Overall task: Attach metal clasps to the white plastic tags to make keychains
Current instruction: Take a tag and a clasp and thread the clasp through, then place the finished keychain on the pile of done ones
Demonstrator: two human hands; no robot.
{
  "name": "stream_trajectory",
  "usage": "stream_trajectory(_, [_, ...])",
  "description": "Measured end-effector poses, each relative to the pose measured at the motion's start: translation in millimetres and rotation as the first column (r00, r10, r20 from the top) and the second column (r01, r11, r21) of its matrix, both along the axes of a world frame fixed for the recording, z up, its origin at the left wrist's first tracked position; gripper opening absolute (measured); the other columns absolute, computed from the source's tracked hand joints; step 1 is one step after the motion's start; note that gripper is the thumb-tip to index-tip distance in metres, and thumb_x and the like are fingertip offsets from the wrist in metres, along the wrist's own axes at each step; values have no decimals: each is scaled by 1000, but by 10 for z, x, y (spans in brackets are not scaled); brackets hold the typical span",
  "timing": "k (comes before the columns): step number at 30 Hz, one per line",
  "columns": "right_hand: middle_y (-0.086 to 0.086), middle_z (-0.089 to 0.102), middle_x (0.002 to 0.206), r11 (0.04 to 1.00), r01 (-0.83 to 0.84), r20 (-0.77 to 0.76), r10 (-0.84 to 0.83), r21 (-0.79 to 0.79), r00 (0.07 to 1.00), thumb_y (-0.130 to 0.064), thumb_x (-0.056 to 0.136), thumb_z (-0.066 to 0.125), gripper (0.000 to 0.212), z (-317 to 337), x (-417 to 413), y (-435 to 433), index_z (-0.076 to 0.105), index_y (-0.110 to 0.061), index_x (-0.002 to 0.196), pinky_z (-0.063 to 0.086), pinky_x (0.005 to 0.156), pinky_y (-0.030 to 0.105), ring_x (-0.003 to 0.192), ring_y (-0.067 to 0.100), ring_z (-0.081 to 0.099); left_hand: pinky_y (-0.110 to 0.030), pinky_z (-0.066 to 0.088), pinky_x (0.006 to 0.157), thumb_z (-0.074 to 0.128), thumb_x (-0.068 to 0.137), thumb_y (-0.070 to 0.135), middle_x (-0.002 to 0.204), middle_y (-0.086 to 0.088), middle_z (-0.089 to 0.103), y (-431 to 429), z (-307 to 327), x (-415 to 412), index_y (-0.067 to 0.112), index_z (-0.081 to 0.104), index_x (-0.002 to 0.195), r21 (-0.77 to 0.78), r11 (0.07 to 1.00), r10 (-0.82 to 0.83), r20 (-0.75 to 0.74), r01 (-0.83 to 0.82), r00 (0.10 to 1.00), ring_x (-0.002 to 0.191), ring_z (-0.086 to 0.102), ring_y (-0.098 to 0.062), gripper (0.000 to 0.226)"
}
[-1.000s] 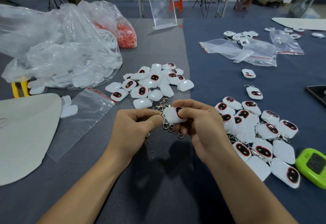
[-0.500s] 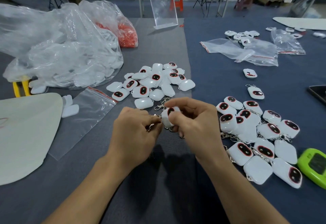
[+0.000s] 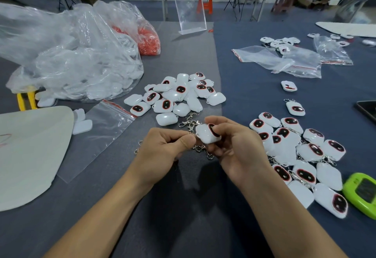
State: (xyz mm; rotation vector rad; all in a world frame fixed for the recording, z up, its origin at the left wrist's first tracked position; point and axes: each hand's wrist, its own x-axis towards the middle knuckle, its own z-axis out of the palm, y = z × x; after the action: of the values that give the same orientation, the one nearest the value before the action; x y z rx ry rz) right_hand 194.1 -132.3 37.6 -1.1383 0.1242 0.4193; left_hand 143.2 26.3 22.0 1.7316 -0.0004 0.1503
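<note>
My right hand (image 3: 236,148) grips a white plastic tag (image 3: 205,134) with a dark red-rimmed oval on its face, held just above the table. My left hand (image 3: 164,148) pinches a metal clasp (image 3: 191,132) at the tag's left corner. Loose metal clasps (image 3: 190,120) lie on the cloth just beyond and under my fingers. A heap of bare white tags (image 3: 175,93) sits farther back at centre. To the right lies a pile of tags with clasps attached (image 3: 301,152).
Large clear plastic bags (image 3: 71,54) with white parts and red pieces fill the back left. An empty zip bag (image 3: 101,131) and a pale board (image 3: 26,152) lie left. More zip bags (image 3: 284,60) sit back right; a green device (image 3: 364,192) and a phone (image 3: 368,109) lie at the right edge.
The tag has turned in my right hand, its white back now showing more. Both hands stay close together over the loose clasps, with my left fingers still working at the tag's corner.
</note>
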Motion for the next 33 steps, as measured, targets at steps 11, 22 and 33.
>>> stream_trajectory(11, [7,71,70,998,19,11,-19,62,1000,9,85,49,42,-3,9,-2,80,-13,69,40,39,22,50,16,60,-39,53,67,69,76,50,79,4,77,-26,-32,-21,50,77,91,171,973,135,121,-154,983,70,61,-7,18])
stream_trajectory(22, [7,70,66,976,95,350,-20,-198,937,9,79,63,29,13,-125,69,79,-15,75,40,41,17,46,13,54,-26,31,66,71,77,25,53,5,55,4,-41,-17,16,72,63,744,548,20,447,-384,894,56,46,-17,17])
stream_trajectory(33, [-1,56,49,697,450,543,-103,-559,833,-14,72,61,14,113,144,-320,72,-15,62,39,49,23,49,7,45,-27,35,84,74,77,44,67,15,62,-35,-104,17,32,79,96,635,645,214,384,-426,898,74,51,0,22])
